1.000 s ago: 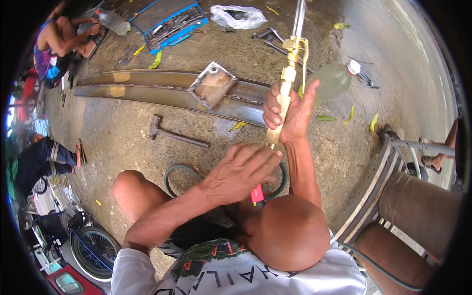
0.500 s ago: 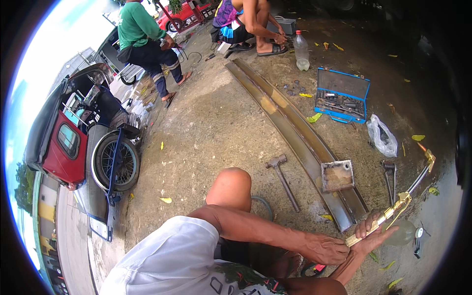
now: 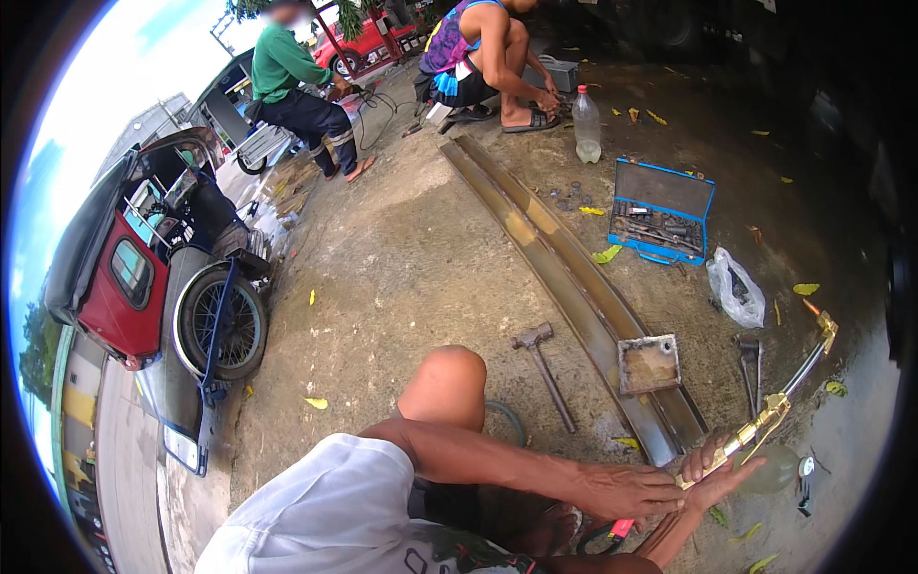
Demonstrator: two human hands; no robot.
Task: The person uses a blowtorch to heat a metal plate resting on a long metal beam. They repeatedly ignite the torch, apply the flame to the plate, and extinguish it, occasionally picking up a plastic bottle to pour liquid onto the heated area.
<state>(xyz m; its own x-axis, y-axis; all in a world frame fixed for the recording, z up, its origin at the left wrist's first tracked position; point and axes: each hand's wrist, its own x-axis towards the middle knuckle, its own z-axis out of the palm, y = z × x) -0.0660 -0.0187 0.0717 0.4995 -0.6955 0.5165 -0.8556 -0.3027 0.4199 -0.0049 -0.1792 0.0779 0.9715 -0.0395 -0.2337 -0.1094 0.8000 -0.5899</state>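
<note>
A brass-and-silver cutting torch [image 3: 762,421] slants across the lower right, its copper tip [image 3: 812,307] raised to the far right. My right hand [image 3: 710,475] is wrapped around its brass handle. Over the handle's rear end and my right wrist lies my left hand [image 3: 639,492], fingers stretched out; the palm side is hidden. Below it shows a small object with a bright pink-red end [image 3: 622,528] and a black loop, partly covered. Beyond my hands, two long steel channels [image 3: 559,263] lie side by side, with a square rusty metal plate [image 3: 649,364] resting across them.
Left of the channels lies a hammer [image 3: 547,378]. To the right are a blue socket-set case [image 3: 660,212], a plastic bag [image 3: 735,290] and a wrench-like tool [image 3: 750,368]. A plastic bottle [image 3: 586,129], two people and a red sidecar [image 3: 120,273] are farther off.
My left fingers have straightened from a curled pose, and more of the pink-red end shows. The torch stays in my right hand. The person in green has sunk lower. The view has shifted slightly.
</note>
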